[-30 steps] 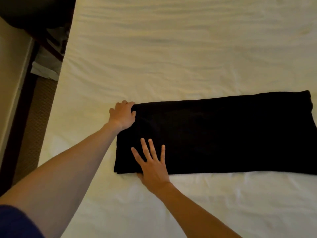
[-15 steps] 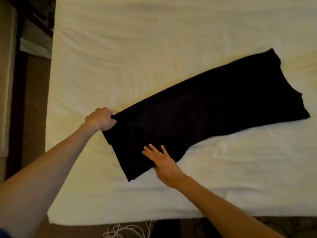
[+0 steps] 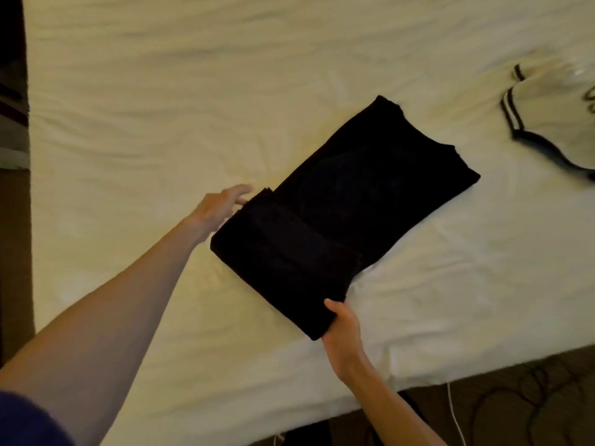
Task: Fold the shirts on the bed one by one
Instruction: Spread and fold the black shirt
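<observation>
— Where's the black shirt (image 3: pixel 347 217)?
— Mid-bed (image 3: pixel 161 107), partly folded. The right hand (image 3: pixel 343 333) pinches its near corner; the left hand (image 3: pixel 222 204), fingers loose, touches its far-left edge.

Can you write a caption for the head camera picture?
Two hands, left and right, fold a black shirt on a bed.

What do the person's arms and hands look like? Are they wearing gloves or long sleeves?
No gloves. The left hand and right hand are both bare, with no rings, watch or bracelet that I can see. Both forearms are bare too. The only clothing showing is a bit of dark blue sleeve at the top of the left arm, so it looks like a short-sleeved top.
</observation>
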Motion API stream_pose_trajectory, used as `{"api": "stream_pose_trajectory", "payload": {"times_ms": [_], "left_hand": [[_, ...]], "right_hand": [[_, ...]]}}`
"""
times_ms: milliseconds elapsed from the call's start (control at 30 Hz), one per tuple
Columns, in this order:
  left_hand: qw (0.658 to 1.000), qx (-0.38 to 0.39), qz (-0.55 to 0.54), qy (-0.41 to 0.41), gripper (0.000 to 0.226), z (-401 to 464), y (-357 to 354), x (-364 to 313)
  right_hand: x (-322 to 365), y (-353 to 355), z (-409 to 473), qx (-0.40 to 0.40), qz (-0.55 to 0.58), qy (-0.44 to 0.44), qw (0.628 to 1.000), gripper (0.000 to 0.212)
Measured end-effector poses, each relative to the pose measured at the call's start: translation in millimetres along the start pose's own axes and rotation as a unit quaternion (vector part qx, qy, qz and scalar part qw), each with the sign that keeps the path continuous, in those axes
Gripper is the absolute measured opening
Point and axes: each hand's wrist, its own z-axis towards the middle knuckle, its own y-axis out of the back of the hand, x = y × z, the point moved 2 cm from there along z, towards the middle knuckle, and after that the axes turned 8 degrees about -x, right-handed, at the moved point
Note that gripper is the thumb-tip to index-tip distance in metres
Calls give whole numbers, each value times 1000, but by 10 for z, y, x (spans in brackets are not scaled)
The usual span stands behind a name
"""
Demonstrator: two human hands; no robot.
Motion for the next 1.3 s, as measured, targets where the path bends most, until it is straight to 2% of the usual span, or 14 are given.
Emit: {"api": "stream_pose_trajectory", "payload": {"times_ms": [167, 267, 333, 400, 467, 533, 567, 633, 667, 733, 867, 967, 1167, 1300], "left_hand": [[988, -6, 145, -51, 29, 183, -234, 211], [991, -11, 84, -102, 9, 202, -247, 174], [986, -9, 72, -149, 11, 193, -304, 115], [965, -31, 161, -207, 17, 227, -372, 108], [923, -111, 263, -259, 32, 205, -398, 189], [869, -195, 294, -346, 42, 76, -379, 321], [837, -197, 301, -412, 45, -2, -380, 428], [771, -116, 358, -514, 63, -160, -386, 728], [738, -65, 416, -527, 75, -202, -370, 871], [681, -22, 534, -500, 94, -226, -313, 1117], [651, -86, 570, -494, 99, -125, -279, 1120], [651, -48, 554, -517, 95, -106, -244, 948], [682, 128, 628, -352, 62, -543, -141, 368], [755, 323, 542, -177, 7, -806, -175, -94]], "right_hand": [[26, 58, 122, -88, -131, 23, 987, 33], [-26, 78, 93, -98, -99, 33, 990, 25], [-98, 117, 57, -117, -66, 6, 991, 27], [-168, 148, 7, -142, -87, -4, 986, 24], [-195, 168, -60, -196, -179, 70, 962, 27], [-202, 143, -123, -224, -366, 214, 878, 65], [-241, 102, -135, -191, -483, 281, 807, 86], [-345, -6, -130, -88, -670, 363, 642, 115], [-386, -43, -80, -50, -722, 366, 585, 121], [-431, -72, 25, -29, -777, 329, 536, 117], [-407, -134, 178, -57, -781, 310, 539, 92], [-372, -167, 164, -17, -786, 271, 555, 86], [187, -74, -320, 177, -741, 104, 640, 78], [921, 244, -556, 299, -639, -26, 709, 64]]}}
